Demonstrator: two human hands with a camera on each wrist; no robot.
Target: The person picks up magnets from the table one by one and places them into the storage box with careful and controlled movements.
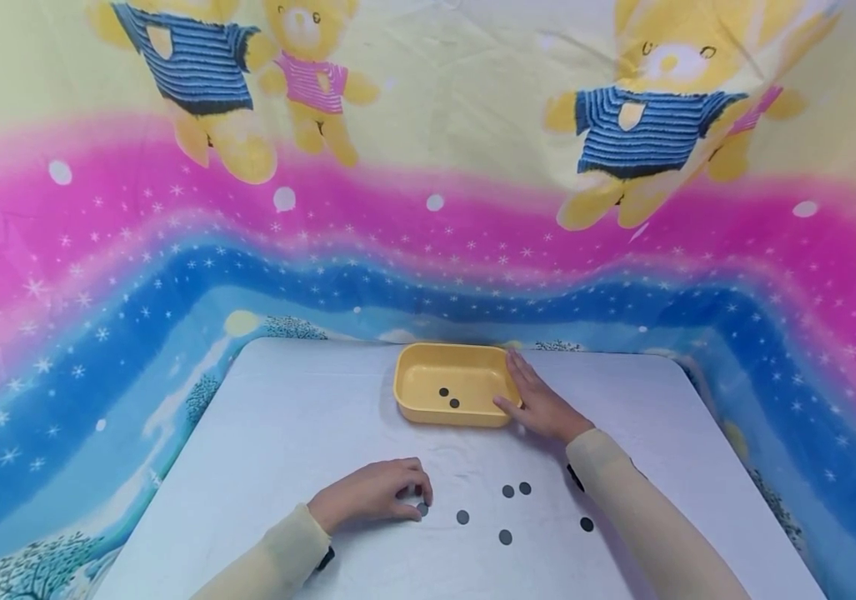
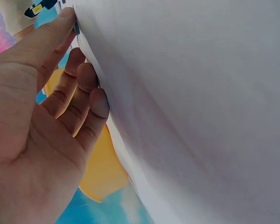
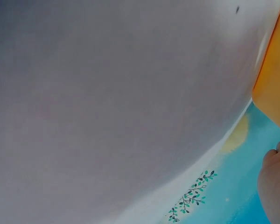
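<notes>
In the head view, my left hand [image 1: 377,493] pinches a small dark round disc [image 1: 423,508] between thumb and forefinger, at the white tabletop. The left wrist view shows the disc's edge [image 2: 76,29] at the fingertips, with the other fingers loosely bent. My right hand [image 1: 543,404] holds the right end of a yellow rectangular container [image 1: 428,417], its thumb over the rim and its fingers along the end wall. Two dark discs [image 1: 444,392] lie inside the container. Only part of the right hand [image 3: 276,182] shows in the right wrist view.
Several more dark discs [image 1: 505,537] lie scattered between the hands; one disc [image 1: 587,524] is near the right sleeve. The white table [image 1: 307,400] meets a patterned cloth backdrop [image 1: 397,283] behind the container and at both sides.
</notes>
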